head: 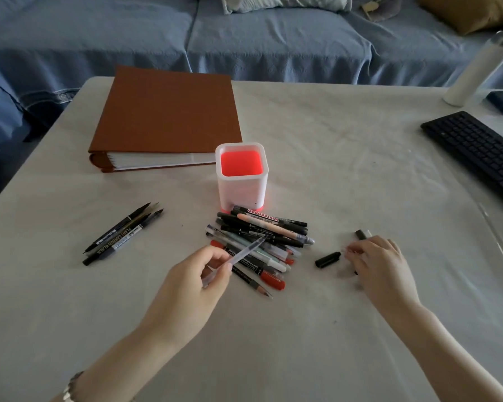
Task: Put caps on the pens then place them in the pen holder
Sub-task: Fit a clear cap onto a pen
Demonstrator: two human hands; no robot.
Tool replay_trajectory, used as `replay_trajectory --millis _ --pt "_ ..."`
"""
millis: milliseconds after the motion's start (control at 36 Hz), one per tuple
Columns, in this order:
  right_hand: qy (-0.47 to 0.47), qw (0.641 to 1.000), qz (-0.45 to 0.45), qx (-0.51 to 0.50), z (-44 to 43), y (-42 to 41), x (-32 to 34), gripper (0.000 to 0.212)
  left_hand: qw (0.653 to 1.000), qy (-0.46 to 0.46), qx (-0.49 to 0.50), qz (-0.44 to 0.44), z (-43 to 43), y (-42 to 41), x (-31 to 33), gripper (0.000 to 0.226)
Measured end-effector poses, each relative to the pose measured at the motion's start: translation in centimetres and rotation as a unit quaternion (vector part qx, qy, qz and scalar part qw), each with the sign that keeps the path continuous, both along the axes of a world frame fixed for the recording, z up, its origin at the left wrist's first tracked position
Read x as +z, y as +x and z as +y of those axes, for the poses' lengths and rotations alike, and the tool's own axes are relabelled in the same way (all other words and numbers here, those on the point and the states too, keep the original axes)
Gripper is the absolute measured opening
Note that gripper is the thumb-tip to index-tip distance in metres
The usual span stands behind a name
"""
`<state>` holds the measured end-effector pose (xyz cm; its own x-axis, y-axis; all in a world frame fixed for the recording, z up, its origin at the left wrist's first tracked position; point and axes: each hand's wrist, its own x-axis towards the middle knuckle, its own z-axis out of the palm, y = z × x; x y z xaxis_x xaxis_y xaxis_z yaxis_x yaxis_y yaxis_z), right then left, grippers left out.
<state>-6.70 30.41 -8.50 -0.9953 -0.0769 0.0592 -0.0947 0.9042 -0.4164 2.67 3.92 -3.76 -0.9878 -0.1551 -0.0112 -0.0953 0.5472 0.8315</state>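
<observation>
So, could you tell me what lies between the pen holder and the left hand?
In the head view, a pile of loose pens lies between the pen holder and the left hand, which grips a clear pen.

The right hand (381,265) is covering whatever is lying beneath its fingers toward the right edge of the table (346,169), leaving its hold impossible to judge. The keyboard (476,146) at the far right corner is running out of view, and the pen pile (262,236) is burying its lowest pens
</observation>
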Motion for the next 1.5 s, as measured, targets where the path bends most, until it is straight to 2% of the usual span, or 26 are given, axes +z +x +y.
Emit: replay_trajectory --millis 56,167,306,389,444,500,583,694,917,1083,1139,1333,1500 --pt "-0.133 0.991 0.006 0.002 -0.8 0.5 0.7 0.005 1.000 0.005 0.001 0.000 0.0 0.1 0.3 0.011" --pt "-0.380 0.923 -0.056 0.020 -2.7 1.9 2.5 0.026 1.000 0.015 0.006 0.003 0.1 0.2 0.6 0.011" --pt "-0.479 0.872 -0.071 0.078 -4.0 3.3 4.3 0.041 0.999 0.040 0.008 0.014 0.4 0.4 1.2 0.011" --pt "-0.467 0.874 -0.084 0.100 -4.4 3.8 5.0 0.034 0.998 0.062 -0.007 0.024 0.6 0.7 1.8 0.011" --pt "-0.438 0.888 -0.085 0.108 -4.8 4.1 5.3 0.025 0.996 0.079 -0.020 0.028 0.6 0.9 2.1 0.005" --pt "-0.406 0.903 -0.077 0.113 -5.1 4.3 5.7 0.029 0.996 0.078 -0.034 0.037 0.6 1.0 2.1 0.006" --pt "-0.401 0.907 -0.072 0.105 -5.2 4.6 6.4 0.043 0.996 0.068 -0.045 0.044 0.4 1.1 2.0 0.008" --pt "-0.395 0.908 -0.094 0.104 -5.3 4.8 6.7 0.018 0.995 0.071 -0.065 0.037 0.3 1.3 2.0 0.009" --pt "-0.361 0.919 -0.105 0.116 -5.6 4.7 7.0 0.016 0.994 0.065 -0.078 0.045 0.3 1.4 2.5 0.017" --pt "-0.355 0.915 -0.127 0.146 -5.9 5.0 7.0 0.014 0.994 0.026 -0.097 0.052 0.1 1.5 2.3 0.008" --pt "-0.354 0.912 -0.139 0.153 -5.9 5.0 6.9 0.016 0.993 0.016 -0.102 0.055 0.0 1.5 2.3 0.013" --pt "-0.329 0.912 -0.165 0.179 -5.8 4.9 7.1 0.020 0.993 0.059 -0.100 0.034 -0.3 1.6 2.7 0.016" --pt "-0.367 0.898 -0.158 0.184 -6.1 5.1 7.2 0.025 0.991 0.105 -0.080 0.018 -0.2 1.8 2.7 0.013"
